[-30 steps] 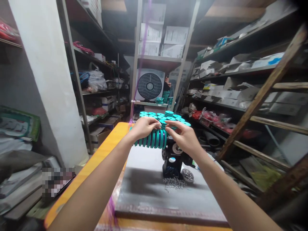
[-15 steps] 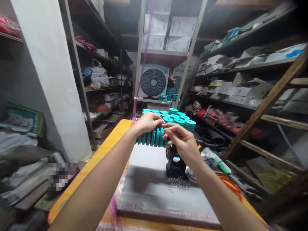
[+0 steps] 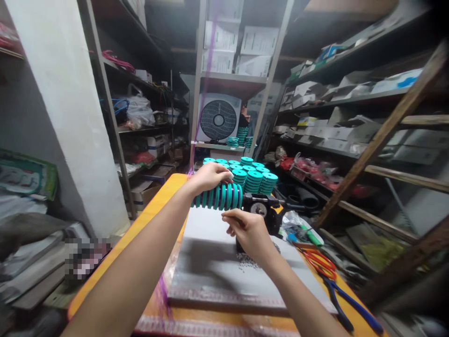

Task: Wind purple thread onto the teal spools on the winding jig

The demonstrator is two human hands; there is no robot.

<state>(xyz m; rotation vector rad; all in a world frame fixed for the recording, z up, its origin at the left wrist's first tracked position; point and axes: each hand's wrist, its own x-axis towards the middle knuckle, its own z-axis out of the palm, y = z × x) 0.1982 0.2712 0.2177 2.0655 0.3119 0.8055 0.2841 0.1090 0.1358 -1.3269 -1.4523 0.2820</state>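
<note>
My left hand (image 3: 207, 178) half-curled atop the spools (image 3: 228, 198), any hold unclear | purple thread (image 3: 220, 194) already between rims, seemingly part-done | my right hand (image 3: 249, 230) pinched closed below, contents unclear | stacks (image 3: 254, 180) beyond | machine (image 3: 258, 209), row apparently not yet off it

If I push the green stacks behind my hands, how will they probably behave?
The green stacks may tip or shed pieces, since the discs seem simply piled up. A loose disc could roll on edge, as it looks round.
</note>
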